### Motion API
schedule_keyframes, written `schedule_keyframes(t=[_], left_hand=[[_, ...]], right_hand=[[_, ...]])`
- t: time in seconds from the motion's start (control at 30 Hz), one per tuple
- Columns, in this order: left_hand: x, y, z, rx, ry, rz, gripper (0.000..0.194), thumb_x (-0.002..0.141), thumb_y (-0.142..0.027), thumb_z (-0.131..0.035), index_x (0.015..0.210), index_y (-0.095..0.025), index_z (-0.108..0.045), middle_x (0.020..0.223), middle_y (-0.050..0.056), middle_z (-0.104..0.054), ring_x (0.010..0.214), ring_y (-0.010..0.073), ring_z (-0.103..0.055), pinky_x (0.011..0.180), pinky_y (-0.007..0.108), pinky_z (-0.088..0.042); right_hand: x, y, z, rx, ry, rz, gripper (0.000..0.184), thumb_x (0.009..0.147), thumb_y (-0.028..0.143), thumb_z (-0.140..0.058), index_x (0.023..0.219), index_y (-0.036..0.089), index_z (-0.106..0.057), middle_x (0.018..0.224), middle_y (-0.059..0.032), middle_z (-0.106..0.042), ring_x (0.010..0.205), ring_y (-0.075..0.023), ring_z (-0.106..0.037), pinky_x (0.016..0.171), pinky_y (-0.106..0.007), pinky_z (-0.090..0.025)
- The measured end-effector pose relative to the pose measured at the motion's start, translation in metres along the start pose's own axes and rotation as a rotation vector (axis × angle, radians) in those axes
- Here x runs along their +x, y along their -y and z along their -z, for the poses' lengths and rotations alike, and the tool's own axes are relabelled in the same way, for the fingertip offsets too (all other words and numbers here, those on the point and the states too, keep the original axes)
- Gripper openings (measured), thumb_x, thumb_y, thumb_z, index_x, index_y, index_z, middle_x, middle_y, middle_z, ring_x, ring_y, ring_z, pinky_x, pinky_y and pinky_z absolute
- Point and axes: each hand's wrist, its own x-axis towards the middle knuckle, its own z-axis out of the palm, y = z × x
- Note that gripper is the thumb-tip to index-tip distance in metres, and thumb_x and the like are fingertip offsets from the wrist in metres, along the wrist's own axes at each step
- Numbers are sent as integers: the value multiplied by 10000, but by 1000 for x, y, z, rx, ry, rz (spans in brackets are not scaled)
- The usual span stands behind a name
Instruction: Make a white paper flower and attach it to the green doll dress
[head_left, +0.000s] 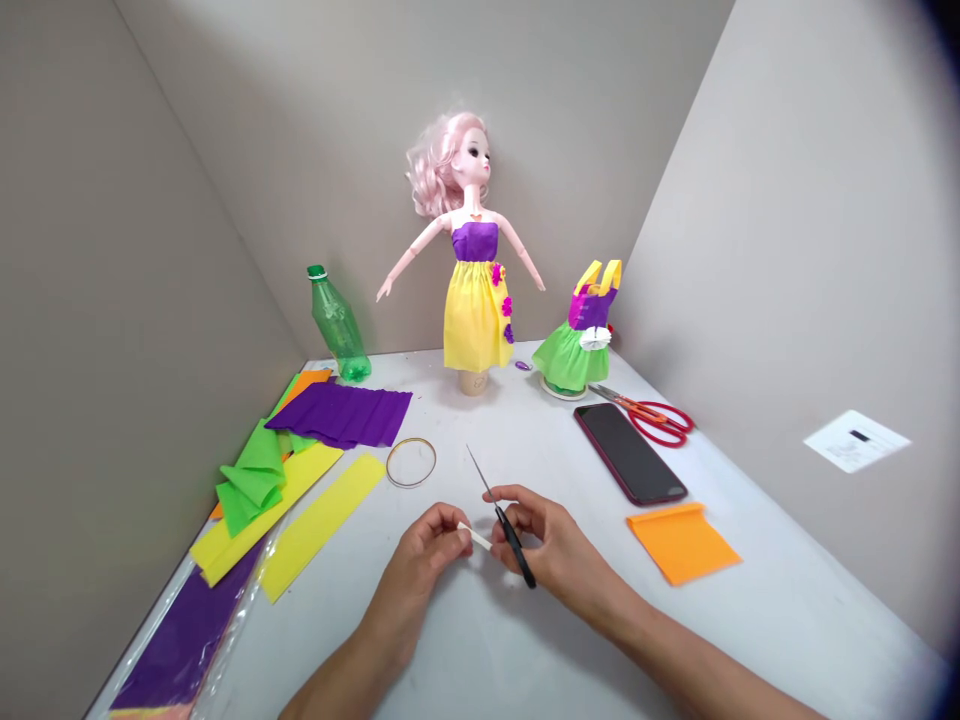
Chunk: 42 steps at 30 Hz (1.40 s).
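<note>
Low in the middle of the head view, my left hand pinches one end of a small white strip between thumb and fingers. My right hand is closed around small black-handled scissors, their thin blades pointing up and away from me. The right fingertips come close to the strip's other end; whether they touch it I cannot tell. Beyond my hands stands a pink-haired doll in a purple top and yellow skirt with small flowers down one side. A gold bangle lies just beyond my left hand.
At left lie purple crepe paper, green paper, yellow strips and a plastic packet. A green bottle leans behind. At right are a small dress, red-handled scissors, a phone and orange paper.
</note>
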Motion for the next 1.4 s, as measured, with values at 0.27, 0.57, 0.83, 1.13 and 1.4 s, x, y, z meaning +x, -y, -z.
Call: schedule_keyframes(t=[0.27, 0.57, 0.83, 1.13, 1.4], left_hand=[[3, 4, 0, 204, 111, -39, 324, 778, -477, -691, 811, -171, -590, 636, -35, -560, 585, 99, -394, 572, 211, -271], [2, -5, 9, 199, 5, -33, 257, 780, -414, -714, 798, -171, -632, 630, -45, -527, 595, 89, -418, 574, 197, -313], [5, -11, 10, -449, -136, -125, 204, 781, -302, -753, 892, -167, -647, 856, 3, -590, 842, 124, -586, 902, 267, -462], [-5, -6, -6, -441, -117, -172, 181, 821, -323, -713, 867, -177, -616, 851, 22, -652, 860, 142, -603, 884, 273, -477], [-6, -7, -9, -394, -138, -197, 193, 826, -335, -703, 846, -176, -597, 826, 19, -645, 864, 153, -611, 904, 291, -474]], right_hand=[[-2, -1, -2, -60, 14, 25, 347, 756, 192, -649, 1092, 198, -563, 643, 70, -546, 650, -120, -502, 679, -252, -424], [-3, 7, 1, -97, -32, 10, 325, 748, 193, -642, 1068, 201, -588, 703, 52, -554, 677, -126, -499, 697, -256, -425], [-10, 7, 2, -239, 61, 58, 534, 697, 308, -784, 1180, 230, -570, 1021, -26, -591, 953, -196, -549, 891, -304, -434], [-8, -1, -16, -274, 79, 113, 350, 731, 332, -764, 1035, 216, -635, 838, 5, -579, 776, -170, -515, 738, -265, -436], [-11, 6, -19, -258, 71, 69, 235, 737, 303, -737, 925, 197, -645, 755, 27, -527, 715, -148, -459, 673, -248, -389]])
